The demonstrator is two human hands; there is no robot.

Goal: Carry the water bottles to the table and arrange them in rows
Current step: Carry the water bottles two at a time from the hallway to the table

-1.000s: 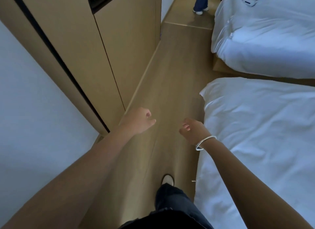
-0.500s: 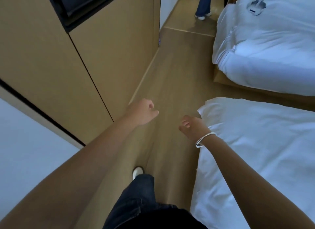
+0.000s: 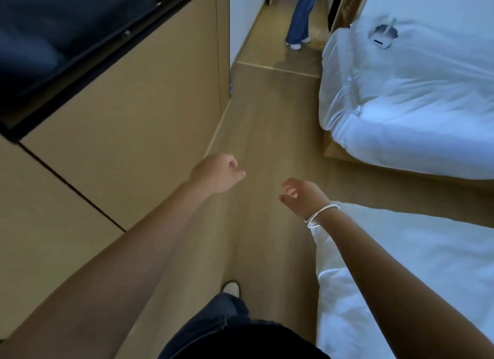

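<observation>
Nearer far bed (image 3: 417, 96), legs (image 3: 300, 16) ahead

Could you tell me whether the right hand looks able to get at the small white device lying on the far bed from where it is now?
Probably not. The right hand hangs empty over the floor, and the white device lies well beyond it on the far bed. Nothing blocks the way; it just looks too far.

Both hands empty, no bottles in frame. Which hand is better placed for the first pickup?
Neither clearly. Left hand and right hand hang level over the floor, both empty; left sits slightly further forward.
</observation>
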